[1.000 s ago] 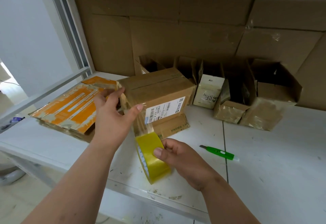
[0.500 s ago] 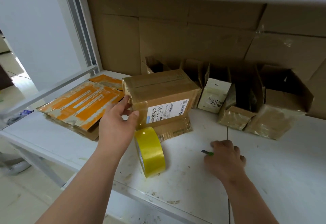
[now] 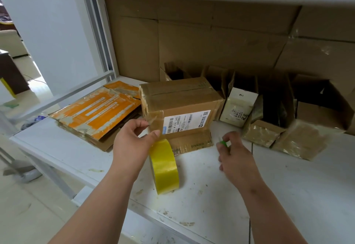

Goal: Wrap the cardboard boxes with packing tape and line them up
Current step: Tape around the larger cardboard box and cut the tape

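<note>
Left grip (image 3: 134,140) pinching tape against box (image 3: 178,107) beside yellow roll (image 3: 165,169); right grip (image 3: 234,159) curled around green cutter (image 3: 223,143).

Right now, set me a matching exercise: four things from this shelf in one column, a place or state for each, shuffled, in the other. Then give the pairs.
Things:
1. tape roll
2. green cutter
3. labelled box
4. orange cardboard

Places or states:
A. lying flat at the left
B. held in the right hand
C. standing on edge on the shelf
D. on a flattened piece of cardboard, left hand at its corner

Pairs: 1-C, 2-B, 3-D, 4-A
</note>
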The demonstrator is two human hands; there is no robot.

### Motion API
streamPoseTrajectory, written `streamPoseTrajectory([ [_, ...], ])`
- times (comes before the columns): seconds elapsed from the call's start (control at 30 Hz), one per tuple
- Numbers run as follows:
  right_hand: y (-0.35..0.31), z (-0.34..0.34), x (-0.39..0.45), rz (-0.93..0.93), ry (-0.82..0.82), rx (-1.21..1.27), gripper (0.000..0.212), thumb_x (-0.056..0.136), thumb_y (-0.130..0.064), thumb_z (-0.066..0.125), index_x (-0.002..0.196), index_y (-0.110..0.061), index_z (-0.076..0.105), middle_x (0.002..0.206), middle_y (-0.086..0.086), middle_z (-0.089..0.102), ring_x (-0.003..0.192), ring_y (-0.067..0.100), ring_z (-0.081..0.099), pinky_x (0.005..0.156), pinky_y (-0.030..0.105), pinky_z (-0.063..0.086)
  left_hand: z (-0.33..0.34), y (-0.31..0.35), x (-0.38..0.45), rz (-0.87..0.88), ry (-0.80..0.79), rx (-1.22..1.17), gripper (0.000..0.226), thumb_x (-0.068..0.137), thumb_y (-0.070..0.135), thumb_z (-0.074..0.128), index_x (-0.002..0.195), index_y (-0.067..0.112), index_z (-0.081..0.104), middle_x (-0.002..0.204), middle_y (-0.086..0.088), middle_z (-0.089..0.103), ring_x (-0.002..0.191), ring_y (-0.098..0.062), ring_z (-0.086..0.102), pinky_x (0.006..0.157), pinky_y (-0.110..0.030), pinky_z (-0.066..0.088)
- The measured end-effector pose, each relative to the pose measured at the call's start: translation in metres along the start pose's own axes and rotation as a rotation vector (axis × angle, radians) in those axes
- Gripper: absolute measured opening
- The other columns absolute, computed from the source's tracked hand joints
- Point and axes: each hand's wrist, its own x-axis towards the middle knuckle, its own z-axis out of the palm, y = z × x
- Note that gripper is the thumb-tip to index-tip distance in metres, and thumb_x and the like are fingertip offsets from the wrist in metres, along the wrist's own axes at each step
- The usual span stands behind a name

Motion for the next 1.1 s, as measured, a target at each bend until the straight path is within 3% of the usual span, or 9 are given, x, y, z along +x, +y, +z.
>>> streamPoseTrajectory([
  [0.13, -0.029, 0.004, -0.002, -0.08, -0.129, 0.187, 0.007, 0.099, -0.031, 0.053, 0.105, -0.034, 0.05, 0.075, -0.001, 0.057, 0.063, 0.015, 0.054, 0.061, 0.034, 0.047, 0.001, -0.003, 0.001, -0.051, -0.008, -0.064, 0.017, 0.08, 0.015, 0.081, 0.082, 0.022, 0.067, 0.106, 0.011, 0.071, 0.108, -0.015, 0.063, 0.081, -0.032, 0.054],
  [0.23, -0.046, 0.007, -0.003, -0.127, -0.219, 0.238, 0.017, 0.097, -0.022, 0.055, 0.1, -0.039, 0.057, 0.078, 0.003, 0.057, 0.066, 0.012, 0.051, 0.066, 0.032, 0.046, 0.001, -0.01, 0.004, -0.051, -0.036, -0.074, 0.015, 0.079, 0.014, 0.081, 0.07, 0.02, 0.07, 0.116, 0.008, 0.07, 0.113, -0.018, 0.063, 0.092, -0.043, 0.055],
  [0.37, -0.065, 0.011, -0.005, -0.24, -0.291, 0.238, 0.022, 0.097, -0.02, 0.057, 0.106, -0.04, 0.062, 0.07, -0.015, 0.053, 0.065, 0.002, 0.049, 0.069, 0.028, 0.045, 0.0, -0.008, 0.004, -0.034, -0.064, -0.078, 0.015, 0.079, 0.018, 0.08, 0.072, 0.031, 0.077, 0.118, 0.01, 0.069, 0.116, -0.015, 0.061, 0.097, -0.047, 0.052],
  [0.53, -0.086, 0.022, -0.003, -0.328, -0.265, 0.122, 0.01, 0.095, -0.026, 0.059, 0.103, -0.033, 0.063, 0.073, -0.015, 0.059, 0.065, 0.001, 0.055, 0.073, 0.035, 0.052, 0.001, -0.005, 0.002, -0.045, -0.07, -0.113, 0.019, 0.08, 0.013, 0.08, 0.07, 0.029, 0.08, 0.122, 0.01, 0.065, 0.112, -0.002, 0.057, 0.098, -0.038, 0.05],
  [0.67, -0.097, 0.03, -0.002, -0.419, -0.217, 0.005, 0.014, 0.093, -0.027, 0.06, 0.105, -0.026, 0.067, 0.09, -0.014, 0.062, 0.085, 0.006, 0.059, 0.081, 0.033, 0.053, 0.0, -0.003, 0.001, -0.038, -0.093, -0.14, 0.023, 0.08, 0.01, 0.079, 0.065, 0.027, 0.078, 0.119, 0.01, 0.065, 0.102, 0.012, 0.054, 0.089, -0.027, 0.049],
  [0.83, -0.106, 0.035, 0.002, -0.481, -0.175, -0.132, 0.017, 0.093, -0.029, 0.058, 0.105, -0.023, 0.068, 0.102, -0.006, 0.064, 0.094, 0.013, 0.057, 0.082, 0.033, 0.05, 0.001, -0.003, 0.002, -0.041, -0.099, -0.157, 0.017, 0.08, 0.011, 0.079, 0.07, 0.024, 0.079, 0.117, 0.013, 0.065, 0.108, 0.004, 0.057, 0.079, -0.021, 0.047],
  [0.9, -0.108, 0.036, 0.003, -0.478, -0.166, -0.146, 0.017, 0.093, -0.029, 0.058, 0.104, -0.023, 0.068, 0.104, -0.005, 0.064, 0.095, 0.014, 0.057, 0.082, 0.033, 0.05, 0.002, -0.003, 0.003, -0.031, -0.094, -0.158, 0.018, 0.08, 0.011, 0.078, 0.071, 0.026, 0.079, 0.118, 0.013, 0.064, 0.109, 0.0, 0.058, 0.082, -0.025, 0.049],
  [1.0, -0.112, 0.038, 0.005, -0.491, -0.155, -0.185, 0.017, 0.093, -0.028, 0.057, 0.105, -0.022, 0.068, 0.106, -0.004, 0.064, 0.093, 0.013, 0.057, 0.077, 0.029, 0.048, 0.002, -0.003, 0.004, -0.027, -0.097, -0.15, 0.032, 0.08, 0.007, 0.077, 0.058, 0.031, 0.076, 0.112, 0.016, 0.063, 0.109, -0.002, 0.058, 0.093, -0.034, 0.05],
  [1.1, -0.114, 0.038, 0.006, -0.493, -0.16, -0.209, 0.018, 0.094, -0.028, 0.057, 0.106, -0.022, 0.068, 0.106, -0.004, 0.063, 0.093, 0.013, 0.057, 0.075, 0.028, 0.048, 0.002, -0.003, 0.005, -0.024, -0.099, -0.127, 0.038, 0.079, 0.006, 0.078, 0.05, 0.029, 0.073, 0.109, 0.019, 0.062, 0.106, 0.003, 0.057, 0.09, -0.03, 0.048],
])
